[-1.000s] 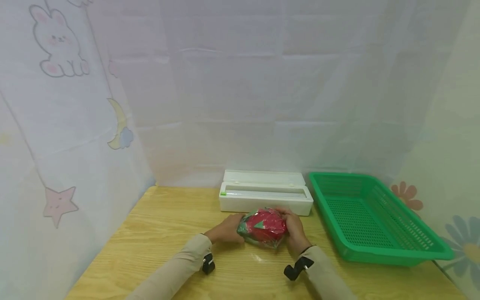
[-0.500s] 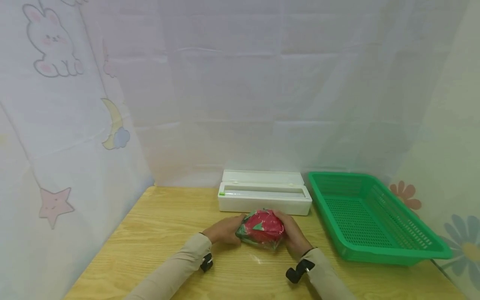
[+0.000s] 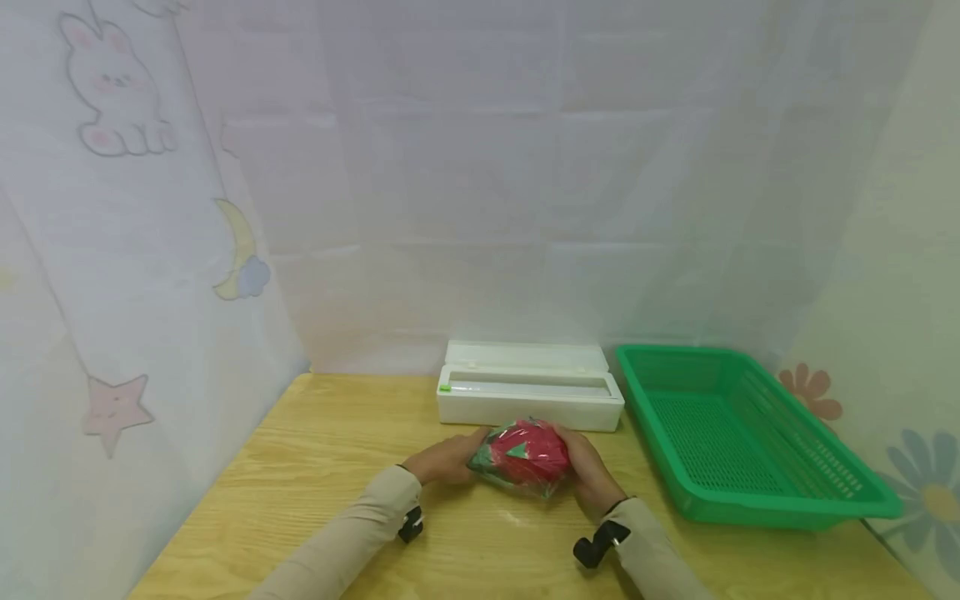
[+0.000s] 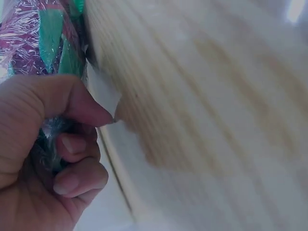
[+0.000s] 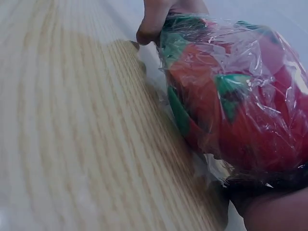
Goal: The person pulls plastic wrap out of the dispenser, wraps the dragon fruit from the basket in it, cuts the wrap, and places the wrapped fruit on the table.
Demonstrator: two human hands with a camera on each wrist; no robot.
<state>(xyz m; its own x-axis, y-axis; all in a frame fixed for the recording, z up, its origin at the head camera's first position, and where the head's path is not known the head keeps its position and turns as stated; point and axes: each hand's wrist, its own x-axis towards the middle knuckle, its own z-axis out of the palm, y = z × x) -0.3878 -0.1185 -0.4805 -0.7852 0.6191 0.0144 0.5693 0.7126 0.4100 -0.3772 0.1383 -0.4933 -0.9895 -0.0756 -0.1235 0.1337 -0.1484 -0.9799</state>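
A red dragon fruit (image 3: 529, 454) with green scales, wrapped in clear cling film, lies low over the wooden table between both hands. My left hand (image 3: 447, 457) grips its left end; in the left wrist view the thumb and curled fingers (image 4: 79, 179) close around bunched film at the green tip. From the other side, my right hand (image 3: 588, 472) holds the round right end, most of its fingers hidden behind the fruit. The right wrist view has the film (image 5: 255, 91) wrinkled and shiny over the skin, with the left hand (image 5: 166, 17) at the far tip.
Just behind the fruit stands a white cling film dispenser (image 3: 531, 411), its lid (image 3: 528, 356) raised at the back. A green plastic basket (image 3: 780, 510) occupies the right side of the wooden table (image 3: 330, 450). Printed cloth hangs along the back and sides.
The left hand has shifted slightly left along the fruit's tip, and the fruit has moved a little left with it. Both hands keep their hold; dispenser and basket stay put.
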